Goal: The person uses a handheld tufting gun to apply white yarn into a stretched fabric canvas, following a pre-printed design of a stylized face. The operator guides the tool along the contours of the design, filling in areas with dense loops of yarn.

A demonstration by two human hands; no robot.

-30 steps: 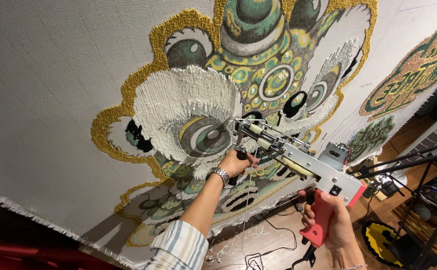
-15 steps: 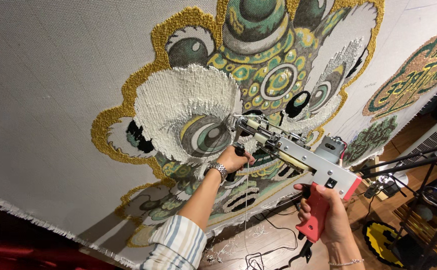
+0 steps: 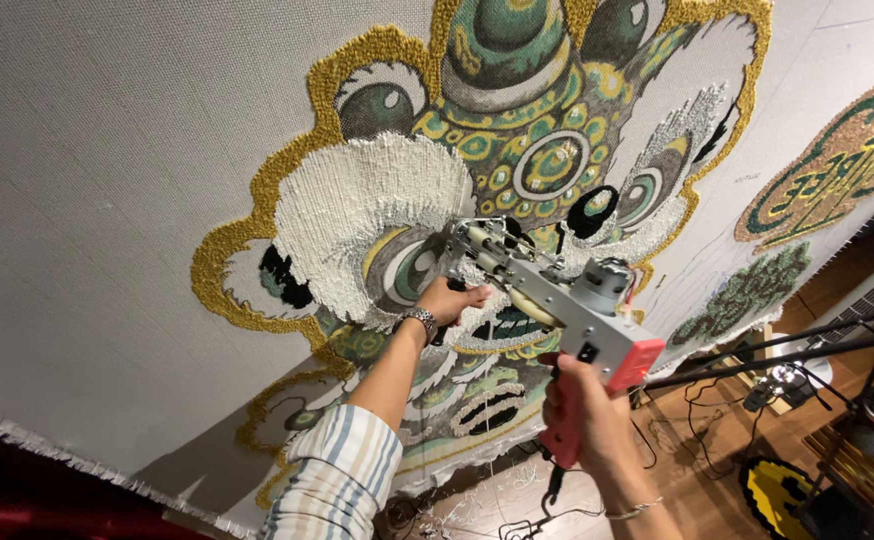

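My right hand (image 3: pixel 585 412) is wrapped tight around the pink grip of the tufting gun (image 3: pixel 557 300); my left hand (image 3: pixel 449 300) is curled shut on the gun's front handle, wristwatch (image 3: pixel 419 320) just below it; the gun's tip touches the stretched grey cloth (image 3: pixel 107 200) at the tufted white patch (image 3: pixel 367 215). Around the gun: gold outline (image 3: pixel 257 190) to its left, green and gold rings (image 3: pixel 552 165) above it, a black oval (image 3: pixel 592 212) just above its motor. Right of the gun, black stand bars (image 3: pixel 787 345) cross the path; below it, a cable (image 3: pixel 557 500) hangs to the wooden floor (image 3: pixel 717 480); the cloth's fringed edge (image 3: pixel 57 450) runs well to the lower left.
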